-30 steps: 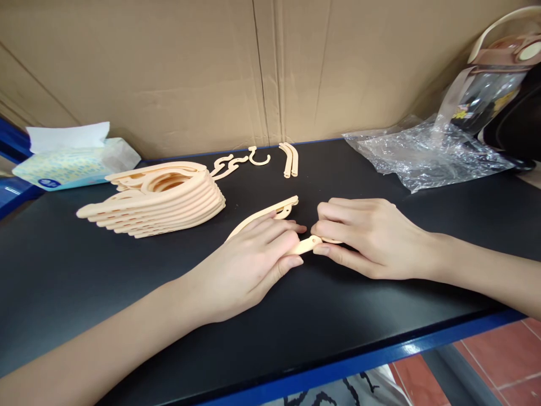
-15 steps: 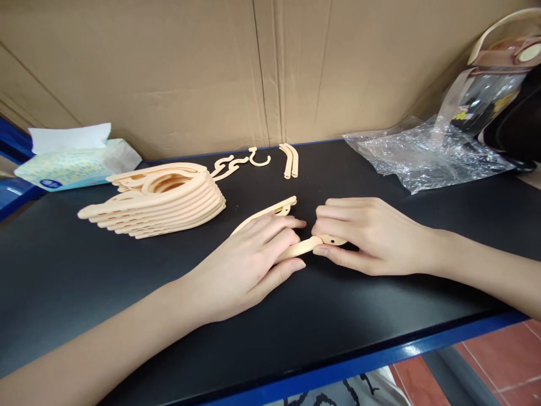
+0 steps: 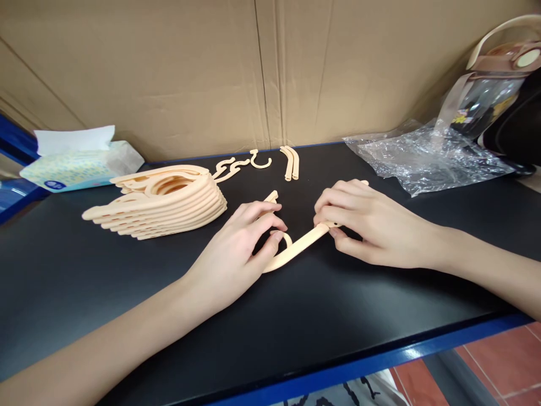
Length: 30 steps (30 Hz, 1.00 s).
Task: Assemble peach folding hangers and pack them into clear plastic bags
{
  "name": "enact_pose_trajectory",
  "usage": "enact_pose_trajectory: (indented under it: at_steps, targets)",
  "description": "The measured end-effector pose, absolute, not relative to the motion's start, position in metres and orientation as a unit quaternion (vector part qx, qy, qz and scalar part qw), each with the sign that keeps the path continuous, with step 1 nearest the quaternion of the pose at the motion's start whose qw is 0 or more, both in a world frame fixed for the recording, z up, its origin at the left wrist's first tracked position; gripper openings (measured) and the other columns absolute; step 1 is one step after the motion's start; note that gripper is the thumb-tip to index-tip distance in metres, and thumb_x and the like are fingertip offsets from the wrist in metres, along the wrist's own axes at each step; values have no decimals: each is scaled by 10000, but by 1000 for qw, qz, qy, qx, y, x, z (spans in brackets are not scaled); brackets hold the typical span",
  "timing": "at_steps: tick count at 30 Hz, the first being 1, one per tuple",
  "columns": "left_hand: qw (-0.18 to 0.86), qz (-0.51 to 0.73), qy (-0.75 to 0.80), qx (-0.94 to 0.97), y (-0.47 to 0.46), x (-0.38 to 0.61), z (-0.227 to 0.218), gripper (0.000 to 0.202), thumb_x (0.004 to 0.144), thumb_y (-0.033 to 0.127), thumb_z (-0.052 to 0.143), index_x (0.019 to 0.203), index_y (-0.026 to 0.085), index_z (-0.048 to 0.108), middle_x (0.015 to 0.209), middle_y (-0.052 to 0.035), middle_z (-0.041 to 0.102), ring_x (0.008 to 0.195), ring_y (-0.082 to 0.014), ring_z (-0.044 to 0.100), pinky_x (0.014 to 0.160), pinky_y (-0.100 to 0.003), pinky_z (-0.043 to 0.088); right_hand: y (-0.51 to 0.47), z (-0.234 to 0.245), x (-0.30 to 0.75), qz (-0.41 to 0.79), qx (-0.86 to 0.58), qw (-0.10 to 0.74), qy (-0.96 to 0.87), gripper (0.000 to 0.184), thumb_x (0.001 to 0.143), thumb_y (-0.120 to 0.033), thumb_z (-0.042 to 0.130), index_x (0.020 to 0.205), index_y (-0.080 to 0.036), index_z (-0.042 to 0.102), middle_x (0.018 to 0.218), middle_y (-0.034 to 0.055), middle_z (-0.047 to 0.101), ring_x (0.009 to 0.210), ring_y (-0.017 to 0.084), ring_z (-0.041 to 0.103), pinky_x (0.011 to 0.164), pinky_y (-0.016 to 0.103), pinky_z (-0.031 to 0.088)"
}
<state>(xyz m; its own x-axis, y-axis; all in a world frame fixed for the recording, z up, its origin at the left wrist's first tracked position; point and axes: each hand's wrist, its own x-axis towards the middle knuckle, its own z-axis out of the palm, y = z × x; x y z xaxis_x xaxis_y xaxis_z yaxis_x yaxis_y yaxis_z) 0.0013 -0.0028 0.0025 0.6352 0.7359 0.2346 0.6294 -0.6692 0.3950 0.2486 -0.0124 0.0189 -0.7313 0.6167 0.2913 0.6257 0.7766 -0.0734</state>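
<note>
A beige plastic hanger (image 3: 299, 246) lies low over the black tabletop between my hands. My left hand (image 3: 239, 248) has its fingers and thumb curled around the hanger's left part, beside a small curved piece; the palm hides much of that side. An end of it (image 3: 271, 197) pokes out beyond the left fingers. My right hand (image 3: 359, 220) is closed over the other arm of the hanger, near a joint with a small dark hole, and a tip shows past the knuckles. To the left sits a neat stack of beige hangers (image 3: 186, 204).
Loose beige hooks (image 3: 261, 160) and two short curved bars (image 3: 291, 163) lie at the back, before a cardboard wall (image 3: 169, 73). A tissue pack (image 3: 80, 163) stands at the left. Crumpled clear plastic (image 3: 422, 158) and a drinking bottle (image 3: 486, 96) occupy the right.
My right hand has moved up a little with its end of the hanger. My left hand has shifted left, exposing more of the arm between the hands, which now slants upward to the right.
</note>
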Motion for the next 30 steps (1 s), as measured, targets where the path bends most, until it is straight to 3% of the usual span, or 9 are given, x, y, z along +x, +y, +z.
enact_pose_trajectory:
  at_steps: [5,12,19,27,30]
  targets:
    - [131,206,376,894,0,0,-1,223,1011,306,422,1014,225,629,1309,-38,568,1214,-229,502,999,-419,446,-12,15,248,-69,-318,163,-931,262,899,-15,411,912,-168,624,1179,131,584,1094,250,499,899,403,414]
    - [135,246,373,885,4,-3,-1,169,984,168,468,1031,230,617,1222,-6,605,1113,-180,550,927,-340,464,-15,14,248,-33,-358,201,-911,258,941,-50,426,998,-176,643,1377,149,499,1195,259,519,949,400,460]
    - [144,275,354,882,4,-2,-1,244,965,61,432,1064,209,598,1203,-11,585,1075,-144,550,932,-284,453,-14,14,251,24,-351,226,-909,265,977,-85,369,1029,-170,614,1257,130,614,1086,220,607,897,359,492]
    - [115,264,371,883,6,-3,-6,381,909,-26,373,1155,193,564,1326,-42,515,1189,-161,492,1005,-310,446,-27,24,246,237,-296,183,-907,311,808,73,399,891,-212,493,1319,91,497,1100,135,572,828,236,459]
    - [118,258,378,881,7,-4,-8,473,875,-54,357,1224,208,541,1372,-40,495,1234,-162,481,1038,-327,440,-31,26,245,303,-297,164,-891,314,788,85,408,833,-224,440,1260,69,527,1139,135,559,836,227,455]
